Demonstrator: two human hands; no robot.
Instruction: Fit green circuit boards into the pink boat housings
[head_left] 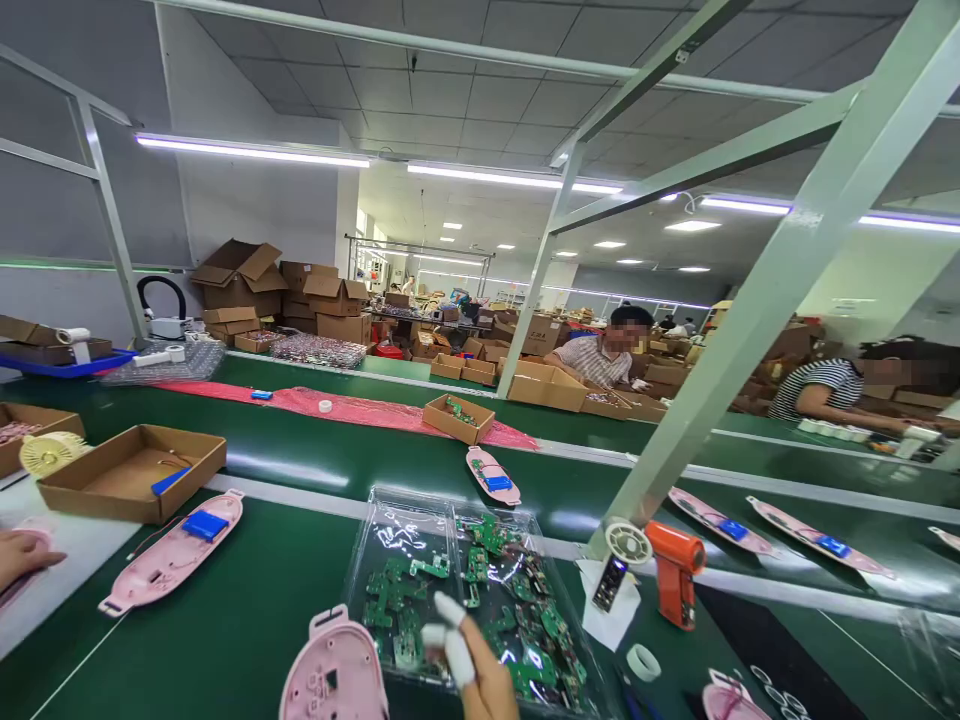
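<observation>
Pink shell [352, 650], green bench [247, 620], cardboard boxes [341, 327] behind, strip lights [255, 151] above

By the single head-worn camera, a green workbench [270, 590] is viewed from above, with the lens pointed forward and slightly downward. A clear plastic tray [409, 525] is seen close, at lower centre — open cardboard boxes [240, 275] are shown farther off, at middle left — and a panelled ceiling [442, 95] is taken in along the top.
</observation>
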